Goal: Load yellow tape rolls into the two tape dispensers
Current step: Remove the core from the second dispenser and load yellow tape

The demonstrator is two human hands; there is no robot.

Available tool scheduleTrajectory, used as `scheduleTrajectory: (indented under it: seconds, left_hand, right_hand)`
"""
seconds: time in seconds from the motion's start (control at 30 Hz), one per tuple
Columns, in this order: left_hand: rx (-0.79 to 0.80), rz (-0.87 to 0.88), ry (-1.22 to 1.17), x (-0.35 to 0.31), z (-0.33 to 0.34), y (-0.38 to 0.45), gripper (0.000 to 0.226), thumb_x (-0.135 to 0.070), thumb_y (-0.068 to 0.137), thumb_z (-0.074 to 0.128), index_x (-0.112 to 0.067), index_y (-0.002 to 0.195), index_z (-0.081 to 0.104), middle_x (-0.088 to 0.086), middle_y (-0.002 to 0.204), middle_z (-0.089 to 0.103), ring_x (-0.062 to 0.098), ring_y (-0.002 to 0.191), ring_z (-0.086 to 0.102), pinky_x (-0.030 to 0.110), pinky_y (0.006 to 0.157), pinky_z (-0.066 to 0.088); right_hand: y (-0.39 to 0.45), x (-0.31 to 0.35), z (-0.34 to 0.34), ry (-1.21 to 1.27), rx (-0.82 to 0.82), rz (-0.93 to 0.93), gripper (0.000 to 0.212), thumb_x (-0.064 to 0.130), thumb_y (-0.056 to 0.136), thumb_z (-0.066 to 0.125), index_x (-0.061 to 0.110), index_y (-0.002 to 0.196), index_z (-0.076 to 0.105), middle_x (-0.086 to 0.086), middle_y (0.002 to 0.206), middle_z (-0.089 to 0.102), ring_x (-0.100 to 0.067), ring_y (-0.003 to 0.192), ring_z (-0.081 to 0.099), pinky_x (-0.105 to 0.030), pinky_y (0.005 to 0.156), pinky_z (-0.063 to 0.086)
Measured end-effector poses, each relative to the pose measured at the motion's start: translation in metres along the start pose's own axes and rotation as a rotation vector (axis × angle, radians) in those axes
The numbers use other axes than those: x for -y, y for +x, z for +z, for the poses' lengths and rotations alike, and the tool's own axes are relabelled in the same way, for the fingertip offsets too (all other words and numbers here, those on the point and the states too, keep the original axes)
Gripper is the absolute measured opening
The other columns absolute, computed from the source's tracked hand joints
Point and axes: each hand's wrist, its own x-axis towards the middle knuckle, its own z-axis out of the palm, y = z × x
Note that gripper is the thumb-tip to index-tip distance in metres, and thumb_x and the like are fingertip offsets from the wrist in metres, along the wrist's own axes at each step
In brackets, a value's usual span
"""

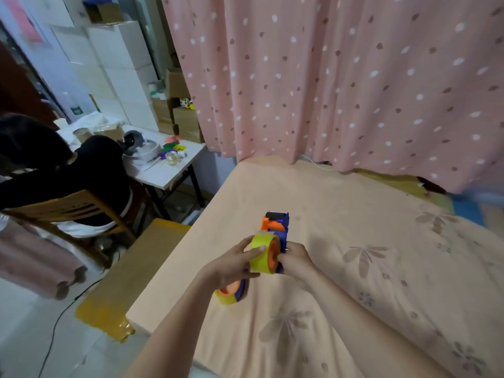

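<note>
I hold a blue and orange tape dispenser [278, 226] above the peach bedsheet. A yellow tape roll [261, 253] sits on its orange hub. My left hand [237, 263] grips the yellow roll from the left, fingers curled over its face. My right hand [296, 259] grips the dispenser's handle from the right. A second dispenser [231, 291], blue and orange with a yellow roll on it, lies on the bed just under my left wrist and is partly hidden by it.
The bed [354, 268] fills the right and lower view, with a pink dotted curtain [341, 77] behind. A cardboard box [131, 274] stands by the bed's left edge. A person in black sits on a wooden chair [71, 211] at a cluttered white table [163, 170].
</note>
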Motion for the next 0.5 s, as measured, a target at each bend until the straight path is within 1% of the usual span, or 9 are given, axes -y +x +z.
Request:
scheduleTrajectory:
  seconds: [0.03, 0.1, 0.17, 0.2, 0.27, 0.3, 0.37, 0.43, 0.5]
  left_hand:
    - [0.053, -0.006, -0.005, 0.001, -0.003, 0.005, 0.071, -0.05, 0.076, 0.078, -0.031, 0.139, 0.052, 0.003, 0.137, 0.066, 0.026, 0.126, 0.064, 0.05, 0.108, 0.051]
    - [0.133, -0.007, -0.023, 0.001, -0.01, 0.014, 0.066, -0.047, 0.075, 0.079, -0.025, 0.134, 0.057, 0.003, 0.127, 0.072, 0.027, 0.12, 0.067, 0.052, 0.111, 0.047]
    - [0.174, 0.012, -0.058, -0.004, -0.017, 0.023, 0.062, -0.043, 0.074, 0.08, -0.022, 0.129, 0.06, 0.005, 0.119, 0.073, 0.029, 0.114, 0.066, 0.055, 0.112, 0.045]
    - [0.193, 0.012, -0.086, -0.007, -0.02, 0.026, 0.063, -0.04, 0.075, 0.079, -0.02, 0.13, 0.059, 0.009, 0.122, 0.072, 0.032, 0.114, 0.066, 0.056, 0.111, 0.046]
    - [0.234, 0.001, -0.143, -0.011, -0.022, 0.031, 0.064, -0.035, 0.081, 0.076, -0.017, 0.139, 0.053, 0.019, 0.137, 0.065, 0.035, 0.119, 0.064, 0.057, 0.11, 0.047]
    - [0.249, -0.007, -0.158, -0.013, -0.021, 0.035, 0.065, -0.032, 0.084, 0.073, -0.016, 0.143, 0.05, 0.02, 0.142, 0.06, 0.036, 0.122, 0.063, 0.059, 0.11, 0.046]
    - [0.256, -0.019, -0.152, -0.013, -0.018, 0.042, 0.067, -0.028, 0.085, 0.074, -0.018, 0.146, 0.046, 0.02, 0.146, 0.057, 0.041, 0.13, 0.059, 0.063, 0.109, 0.045]
    - [0.265, -0.019, -0.121, -0.012, -0.013, 0.047, 0.071, -0.025, 0.084, 0.077, -0.02, 0.147, 0.045, 0.018, 0.145, 0.058, 0.043, 0.132, 0.057, 0.065, 0.107, 0.045]
    - [0.243, -0.012, -0.107, -0.01, -0.01, 0.051, 0.077, -0.023, 0.08, 0.08, -0.021, 0.147, 0.044, 0.016, 0.143, 0.059, 0.04, 0.13, 0.059, 0.062, 0.106, 0.049]
  right_hand:
    - [0.001, 0.0, 0.003, 0.06, 0.034, 0.01, 0.03, -0.011, 0.086, 0.058, -0.002, 0.113, 0.069, -0.023, 0.109, 0.072, -0.033, 0.093, 0.071, -0.041, 0.076, 0.063]
    - [0.001, 0.0, 0.01, 0.119, 0.094, 0.018, 0.028, -0.008, 0.089, 0.06, 0.0, 0.115, 0.069, -0.02, 0.107, 0.073, -0.027, 0.086, 0.073, -0.035, 0.069, 0.063]
    - [0.002, 0.004, 0.013, 0.114, 0.122, 0.01, 0.029, -0.007, 0.092, 0.056, 0.001, 0.118, 0.068, -0.018, 0.106, 0.074, -0.029, 0.084, 0.072, -0.035, 0.07, 0.062]
    - [0.003, 0.006, 0.013, 0.111, 0.124, 0.013, 0.03, -0.007, 0.093, 0.054, 0.001, 0.12, 0.067, -0.019, 0.108, 0.073, -0.033, 0.088, 0.072, -0.037, 0.074, 0.062]
    - [0.005, 0.008, 0.013, 0.113, 0.128, 0.026, 0.03, -0.005, 0.095, 0.052, 0.002, 0.122, 0.065, -0.022, 0.116, 0.071, -0.04, 0.102, 0.071, -0.04, 0.083, 0.062]
    - [0.006, 0.008, 0.013, 0.113, 0.121, 0.031, 0.03, -0.004, 0.096, 0.053, 0.002, 0.123, 0.065, -0.022, 0.118, 0.071, -0.041, 0.108, 0.069, -0.043, 0.088, 0.06]
    - [0.007, 0.006, 0.014, 0.082, 0.086, 0.031, 0.029, 0.0, 0.097, 0.053, 0.002, 0.122, 0.066, -0.023, 0.117, 0.071, -0.04, 0.11, 0.068, -0.049, 0.094, 0.057]
    - [0.009, 0.005, 0.014, -0.009, 0.044, 0.039, 0.026, 0.005, 0.097, 0.053, 0.003, 0.119, 0.067, -0.022, 0.113, 0.073, -0.038, 0.105, 0.07, -0.049, 0.092, 0.058]
    - [0.01, 0.007, 0.008, -0.148, 0.016, 0.058, 0.026, 0.008, 0.096, 0.052, 0.002, 0.117, 0.067, -0.02, 0.104, 0.073, -0.032, 0.092, 0.071, -0.043, 0.081, 0.06]
